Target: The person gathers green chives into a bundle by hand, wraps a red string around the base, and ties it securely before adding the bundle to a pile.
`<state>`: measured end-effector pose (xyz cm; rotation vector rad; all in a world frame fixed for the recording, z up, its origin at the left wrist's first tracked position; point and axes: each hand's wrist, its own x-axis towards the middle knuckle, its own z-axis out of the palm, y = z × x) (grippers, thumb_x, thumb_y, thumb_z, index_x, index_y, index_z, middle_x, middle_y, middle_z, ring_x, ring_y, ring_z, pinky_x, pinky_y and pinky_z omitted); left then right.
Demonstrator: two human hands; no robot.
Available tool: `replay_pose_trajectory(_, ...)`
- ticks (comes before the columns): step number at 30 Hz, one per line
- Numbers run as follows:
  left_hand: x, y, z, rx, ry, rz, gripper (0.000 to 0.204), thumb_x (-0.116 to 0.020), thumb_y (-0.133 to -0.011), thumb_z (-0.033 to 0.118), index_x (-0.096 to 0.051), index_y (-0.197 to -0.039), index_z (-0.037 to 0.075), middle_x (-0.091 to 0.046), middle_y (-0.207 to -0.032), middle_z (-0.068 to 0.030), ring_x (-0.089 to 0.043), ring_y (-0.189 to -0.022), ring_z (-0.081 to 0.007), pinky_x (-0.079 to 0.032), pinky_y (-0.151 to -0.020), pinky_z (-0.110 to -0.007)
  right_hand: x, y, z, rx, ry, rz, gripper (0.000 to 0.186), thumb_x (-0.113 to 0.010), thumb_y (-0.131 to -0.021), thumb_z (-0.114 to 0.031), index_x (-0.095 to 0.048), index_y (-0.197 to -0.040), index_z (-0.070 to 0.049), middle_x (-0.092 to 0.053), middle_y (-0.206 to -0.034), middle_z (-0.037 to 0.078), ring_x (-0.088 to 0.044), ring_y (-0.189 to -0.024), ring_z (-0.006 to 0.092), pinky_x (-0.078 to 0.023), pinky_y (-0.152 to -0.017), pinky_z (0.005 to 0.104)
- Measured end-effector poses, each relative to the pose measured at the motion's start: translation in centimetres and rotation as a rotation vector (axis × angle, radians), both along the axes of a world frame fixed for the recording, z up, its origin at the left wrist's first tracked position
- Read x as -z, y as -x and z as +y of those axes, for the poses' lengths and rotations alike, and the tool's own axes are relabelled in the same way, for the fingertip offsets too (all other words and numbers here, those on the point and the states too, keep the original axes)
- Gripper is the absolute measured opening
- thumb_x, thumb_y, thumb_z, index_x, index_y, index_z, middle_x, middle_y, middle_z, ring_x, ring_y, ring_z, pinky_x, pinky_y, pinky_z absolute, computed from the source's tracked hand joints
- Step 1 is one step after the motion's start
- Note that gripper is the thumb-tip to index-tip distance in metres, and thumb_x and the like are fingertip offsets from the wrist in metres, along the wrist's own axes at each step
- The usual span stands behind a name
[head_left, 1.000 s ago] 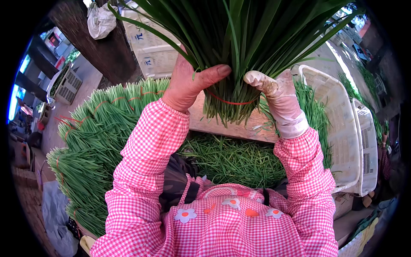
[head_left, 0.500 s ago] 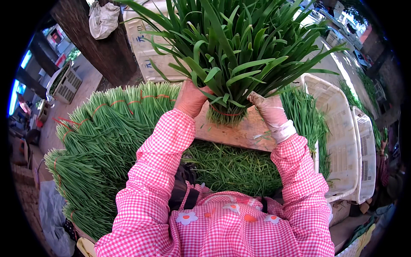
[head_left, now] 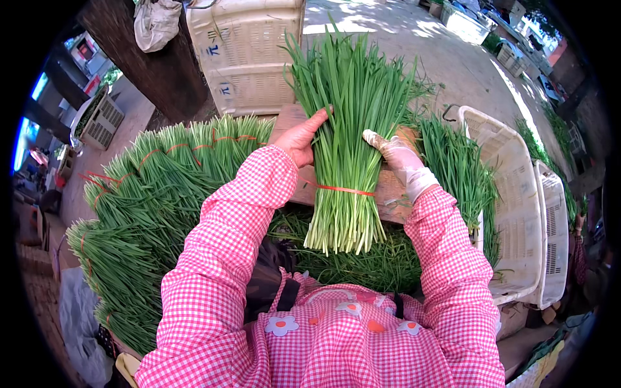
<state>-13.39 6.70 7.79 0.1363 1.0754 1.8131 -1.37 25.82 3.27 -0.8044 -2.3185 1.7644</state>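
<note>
A green leafy bundle (head_left: pixel 349 155), like chives, lies lengthwise over a wooden board (head_left: pixel 303 193), pale cut ends toward me and leaf tips away. An orange-red band (head_left: pixel 343 189) circles its lower part. My left hand (head_left: pixel 304 137) grips the bundle's left side, thumb along the leaves, other fingers mostly hidden. My right hand (head_left: pixel 398 155), in a pale, soiled glove, grips the right side with its thumb on top. Many similar banded bundles (head_left: pixel 155 200) are heaped at left. Loose leaves (head_left: pixel 453 168) lie right of the board, and loose green trimmings (head_left: pixel 398 258) are below it.
Nested white plastic crates (head_left: pixel 517 213) stand at right. Another pale crate (head_left: pixel 252 58) is upended behind the board, beside a tree trunk (head_left: pixel 168 81) with a whitish bag (head_left: pixel 155 26). A smaller crate of greens (head_left: pixel 100 129) sits on the ground at far left.
The bundle I hold has tipped from steeply raised, its tops high, to lying flat, its cut ends now nearer me and below my hands. Both hands stay on its sides.
</note>
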Motion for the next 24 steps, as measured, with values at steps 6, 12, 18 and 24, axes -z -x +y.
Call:
replay_pose_trajectory(6,8.1,-3.8,-5.8,-0.348,0.322,0.335,0.099,-0.069,-0.074,0.044,-0.008,-0.14,0.002,-0.017,-0.143,-0.0197,-0.025,-0.13,-0.0276,-0.024,-0.104,-0.04,2.7,-8.1,-3.4,-0.098,-0.058,-0.226,0.071,-0.054,-0.085,-0.046,-0.035,-0.129,0.006,-0.051,-0.121,0.021,-0.055,-0.104,0.0267,-0.044,-0.081,0.0309)
replay_pose_trajectory(12,10.7,-9.9,-5.9,-0.258,0.265,0.314,0.085,-0.068,-0.079,0.021,-0.01,-0.14,0.004,-0.031,-0.135,-0.016,-0.04,-0.119,-0.0248,-0.038,-0.096,-0.036,5.6,-10.3,-8.9,-0.244,-0.144,-0.046,0.077,-0.054,-0.085,-0.045,-0.026,-0.132,0.009,-0.041,-0.129,0.028,-0.037,-0.124,0.0335,-0.028,-0.102,0.0348)
replay_pose_trajectory(18,8.3,-10.0,-5.0,-0.235,0.186,0.181,0.091,-0.068,-0.077,0.003,-0.005,-0.141,0.011,-0.031,-0.134,-0.0125,-0.046,-0.112,-0.0229,-0.047,-0.087,-0.036,4.1,-10.1,-9.7,-0.291,-0.282,-0.031,0.068,-0.058,-0.084,-0.033,-0.027,-0.13,0.007,-0.046,-0.119,0.026,-0.045,-0.113,0.0336,-0.035,-0.094,0.0357)
replay_pose_trajectory(24,11.7,-9.3,-4.6,-0.263,0.223,0.287,0.089,-0.068,-0.076,0.002,-0.008,-0.141,0.01,-0.033,-0.133,-0.0145,-0.046,-0.113,-0.0233,-0.045,-0.088,-0.034,0.5,-8.7,-11.8,-0.225,-0.58,0.04,0.039,-0.073,-0.07,-0.022,-0.052,-0.099,-0.007,-0.056,-0.076,0.009,-0.058,-0.071,0.0267,-0.046,-0.066,0.0366)
